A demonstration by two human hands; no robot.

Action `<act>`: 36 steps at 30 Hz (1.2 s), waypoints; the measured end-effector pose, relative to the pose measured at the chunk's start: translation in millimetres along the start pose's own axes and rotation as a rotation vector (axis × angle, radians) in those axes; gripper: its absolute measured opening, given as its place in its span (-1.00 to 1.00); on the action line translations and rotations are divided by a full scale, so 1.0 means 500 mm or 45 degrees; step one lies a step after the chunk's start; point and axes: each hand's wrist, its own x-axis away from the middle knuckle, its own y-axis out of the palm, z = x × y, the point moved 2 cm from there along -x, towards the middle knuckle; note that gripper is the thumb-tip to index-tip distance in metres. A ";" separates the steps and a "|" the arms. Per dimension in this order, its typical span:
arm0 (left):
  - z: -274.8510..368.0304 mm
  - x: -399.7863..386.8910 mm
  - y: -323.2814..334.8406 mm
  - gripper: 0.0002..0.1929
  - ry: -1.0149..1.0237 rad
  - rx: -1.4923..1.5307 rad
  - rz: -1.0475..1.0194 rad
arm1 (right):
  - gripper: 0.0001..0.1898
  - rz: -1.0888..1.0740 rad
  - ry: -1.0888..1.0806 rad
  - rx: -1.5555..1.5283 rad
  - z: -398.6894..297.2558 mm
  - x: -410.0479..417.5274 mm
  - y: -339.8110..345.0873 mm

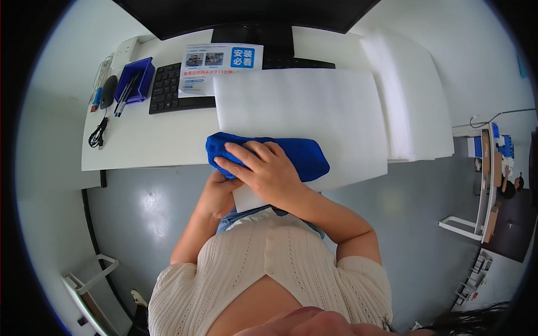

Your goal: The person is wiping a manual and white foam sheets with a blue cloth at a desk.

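A folded blue cloth (309,157), looking like microfibre, lies on a white foam sheet (294,101) whose front edge hangs over the desk edge near my lap. My right hand (269,172) rests over the cloth's left half, fingers slightly spread and holding it from above. Under the cloth's lower left edge is my left hand (220,189); most of its fingers are hidden beneath, gripping the cloth's end. Whether anything is wrapped inside the cloth cannot be seen.
A stack of white foam sheets (414,96) sits at the desk's right. Behind are a black keyboard (164,90), a printed leaflet (201,80) and a monitor (252,14). At left are a blue bin with pens (145,80), a mouse (109,91) and a coiled cable (97,134).
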 end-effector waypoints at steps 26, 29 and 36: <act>0.111 -0.058 0.028 -0.48 0.191 -0.231 -0.153 | -0.46 -0.016 1.128 0.679 0.285 0.172 -0.148; 0.113 -0.035 0.028 -0.49 0.149 -0.285 -0.111 | -0.49 0.015 1.183 0.704 0.319 0.191 -0.162; 0.121 -0.019 -0.035 -0.48 0.154 -0.272 -0.030 | -0.48 0.056 1.448 0.706 0.310 0.168 -0.181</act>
